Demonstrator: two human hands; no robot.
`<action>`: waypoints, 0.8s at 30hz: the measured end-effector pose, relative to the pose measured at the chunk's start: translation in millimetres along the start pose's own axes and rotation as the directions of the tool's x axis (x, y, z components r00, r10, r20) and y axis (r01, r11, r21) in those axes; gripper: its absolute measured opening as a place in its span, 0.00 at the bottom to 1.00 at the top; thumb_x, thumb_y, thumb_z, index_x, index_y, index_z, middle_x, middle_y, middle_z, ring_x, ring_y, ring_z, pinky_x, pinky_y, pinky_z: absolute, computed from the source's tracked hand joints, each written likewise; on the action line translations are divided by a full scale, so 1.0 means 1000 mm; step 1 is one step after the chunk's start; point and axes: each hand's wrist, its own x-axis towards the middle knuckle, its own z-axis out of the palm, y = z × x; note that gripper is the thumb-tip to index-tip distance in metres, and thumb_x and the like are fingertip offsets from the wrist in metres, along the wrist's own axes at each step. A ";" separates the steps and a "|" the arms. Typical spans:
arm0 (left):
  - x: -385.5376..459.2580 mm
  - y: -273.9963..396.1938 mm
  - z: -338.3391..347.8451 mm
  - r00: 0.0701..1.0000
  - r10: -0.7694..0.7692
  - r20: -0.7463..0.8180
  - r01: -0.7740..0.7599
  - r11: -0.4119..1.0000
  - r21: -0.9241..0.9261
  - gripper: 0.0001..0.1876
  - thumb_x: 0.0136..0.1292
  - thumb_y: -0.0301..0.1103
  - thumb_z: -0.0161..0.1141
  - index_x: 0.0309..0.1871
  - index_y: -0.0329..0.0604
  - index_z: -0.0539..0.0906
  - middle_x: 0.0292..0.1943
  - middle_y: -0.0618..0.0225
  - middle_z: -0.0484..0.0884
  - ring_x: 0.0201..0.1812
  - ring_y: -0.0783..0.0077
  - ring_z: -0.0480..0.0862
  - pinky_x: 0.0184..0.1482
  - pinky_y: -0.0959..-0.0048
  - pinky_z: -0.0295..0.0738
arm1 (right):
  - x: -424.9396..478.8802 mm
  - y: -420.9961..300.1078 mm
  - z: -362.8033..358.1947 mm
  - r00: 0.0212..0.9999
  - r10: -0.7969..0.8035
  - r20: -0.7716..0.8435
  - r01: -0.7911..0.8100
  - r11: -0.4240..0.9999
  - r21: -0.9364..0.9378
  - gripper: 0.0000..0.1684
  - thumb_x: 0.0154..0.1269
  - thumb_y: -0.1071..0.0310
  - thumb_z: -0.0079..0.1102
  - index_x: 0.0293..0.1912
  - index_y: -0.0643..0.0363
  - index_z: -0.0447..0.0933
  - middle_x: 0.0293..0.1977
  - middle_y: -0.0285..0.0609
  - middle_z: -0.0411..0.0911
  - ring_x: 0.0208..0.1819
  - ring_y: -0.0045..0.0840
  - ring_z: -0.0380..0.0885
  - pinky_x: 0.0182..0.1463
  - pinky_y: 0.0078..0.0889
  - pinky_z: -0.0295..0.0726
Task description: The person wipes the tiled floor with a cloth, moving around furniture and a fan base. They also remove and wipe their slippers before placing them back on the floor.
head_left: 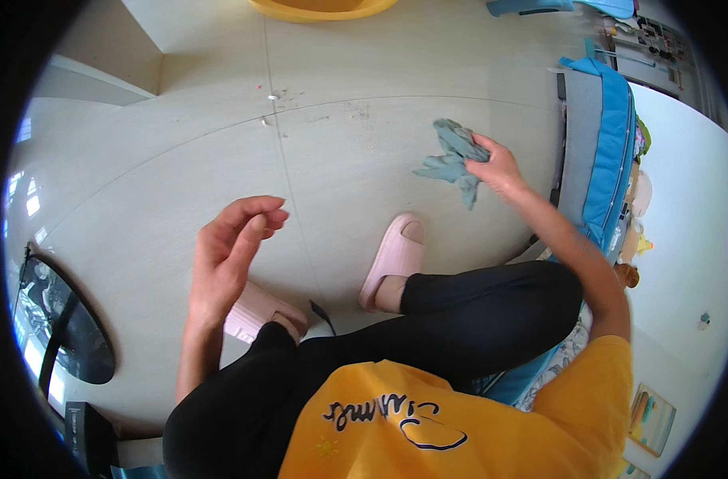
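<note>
My right hand (497,166) grips a crumpled grey-green cloth (457,149) between thumb and fingers, its loose ends hanging above the tiled floor (352,173). On the left, my left hand (229,248) is raised over the floor with its fingers curled and the thumb near the fingertips; I see nothing in it. Small bits of debris (273,97) and dark specks lie around the crossing of the tile joints, beyond both hands. Below, a pink slipper (397,257) is on each foot; the other slipper (256,314) is partly behind my left forearm.
A yellow basin (325,8) stands at the top edge. To the right is a bed-like piece with a blue cover (606,149) and assorted items beyond. A pale furniture panel (106,54) juts in at upper left, a round black stand base (70,323) at lower left. A dark cable end (321,311) lies between the feet.
</note>
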 end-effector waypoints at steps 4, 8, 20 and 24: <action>-0.001 -0.005 -0.006 1.000 -0.023 0.012 0.023 0.998 -0.053 0.15 0.70 0.33 0.48 0.52 0.34 0.78 0.41 0.64 0.83 0.46 0.73 0.80 0.52 0.72 0.72 | -0.002 -0.020 -0.002 0.837 0.515 0.185 -0.505 0.857 -0.101 0.28 0.47 0.69 0.63 0.52 0.63 0.73 0.41 0.45 0.78 0.39 0.31 0.80 0.34 0.38 0.83; -0.002 -0.027 -0.021 1.000 -0.022 0.005 0.022 0.997 -0.077 0.16 0.70 0.37 0.48 0.51 0.35 0.78 0.41 0.65 0.83 0.44 0.74 0.80 0.51 0.73 0.73 | -0.008 0.049 0.071 0.716 0.690 -0.110 -0.698 0.703 -0.134 0.26 0.45 0.67 0.68 0.45 0.66 0.73 0.42 0.51 0.77 0.44 0.41 0.80 0.41 0.46 0.85; -0.008 -0.077 -0.078 0.972 -0.099 -0.211 0.073 0.989 -0.126 0.15 0.70 0.37 0.49 0.49 0.37 0.80 0.40 0.67 0.83 0.44 0.77 0.79 0.51 0.75 0.71 | -0.020 0.056 0.204 0.785 0.508 -0.353 -0.618 0.672 -0.407 0.41 0.51 0.66 0.62 0.63 0.63 0.56 0.56 0.59 0.59 0.57 0.51 0.65 0.58 0.44 0.72; 0.000 -0.104 -0.081 0.981 -0.072 -0.183 0.057 0.995 -0.084 0.15 0.71 0.38 0.49 0.51 0.39 0.80 0.41 0.67 0.83 0.44 0.76 0.79 0.49 0.74 0.72 | -0.019 0.055 0.203 0.800 0.486 -0.353 -0.599 0.686 -0.412 0.42 0.51 0.67 0.62 0.64 0.64 0.54 0.57 0.60 0.58 0.56 0.52 0.65 0.58 0.44 0.72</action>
